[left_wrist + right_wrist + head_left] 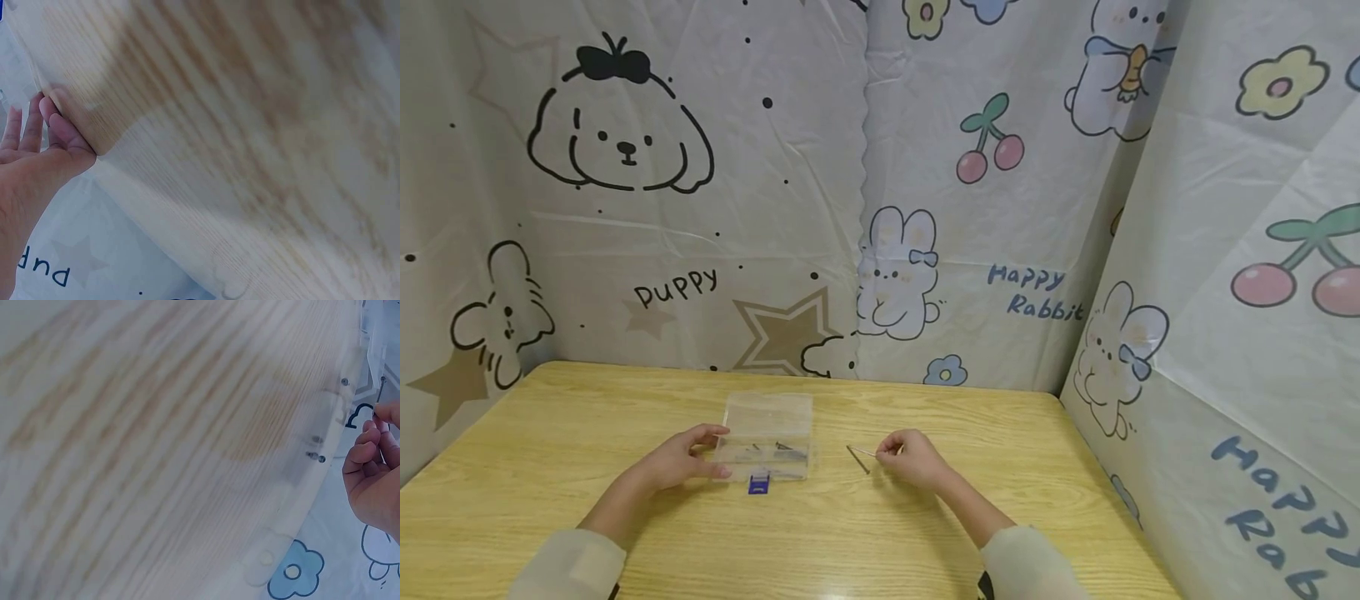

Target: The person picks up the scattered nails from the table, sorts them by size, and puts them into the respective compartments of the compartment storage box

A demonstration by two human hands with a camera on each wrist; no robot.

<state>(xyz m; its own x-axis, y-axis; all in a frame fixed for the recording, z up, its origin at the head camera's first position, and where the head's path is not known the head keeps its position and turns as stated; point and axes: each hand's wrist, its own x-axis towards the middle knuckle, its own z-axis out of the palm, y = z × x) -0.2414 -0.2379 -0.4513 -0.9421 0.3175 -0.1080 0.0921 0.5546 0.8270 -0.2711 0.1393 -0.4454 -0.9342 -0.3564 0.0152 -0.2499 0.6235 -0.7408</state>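
Note:
A small clear plastic box (762, 458) with its lid (769, 414) raised stands left of centre; several dark metal pieces (790, 451) lie inside. My left hand (683, 457) grips the box's left side, thumb near the front corner and fingers farther back. To the right of the box, my right hand (912, 458) pinches a thin nail-like metal rod (864, 452) between thumb and fingertips. In the right wrist view its small round head (383, 379) sticks out past the fingers. A second similar rod (859, 462) lies on the table, its far end overlapping the held one's tip.
A blue latch (759, 485) hangs at the front of the box. The wood-grain table (820, 542) spreads around both hands. Printed cloth curtains (790, 208) rise along the table's back edge and another printed curtain (1240, 375) hangs on the right.

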